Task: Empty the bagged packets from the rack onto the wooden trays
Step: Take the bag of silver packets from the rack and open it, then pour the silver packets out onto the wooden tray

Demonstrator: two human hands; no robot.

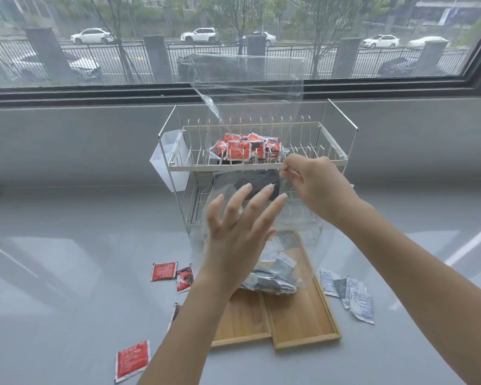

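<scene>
nearest, at 7 o'clock, a red packet [132, 360] lies flat on the counter [67, 273], more red ones [164, 271] at 9. two wooden trays [303, 320] sit side by side at 6, long axes running 6 to 12, grey packets [272, 282] heaped on the right one, others [353, 295] spilled off at 3. the left hand [233, 240] hovers over the trays, fingers spread, gripping nothing. the right hand [314, 187] pinches the clear bag [247, 87] by an edge; the bag hangs upright, long axis vertical. it looks light, limp and slippery, so a corner pinch suits it best. beyond, the rack [333, 159] holds a bag of red packets [245, 148] on top at 12, a dark bundle [247, 180] below.
</scene>
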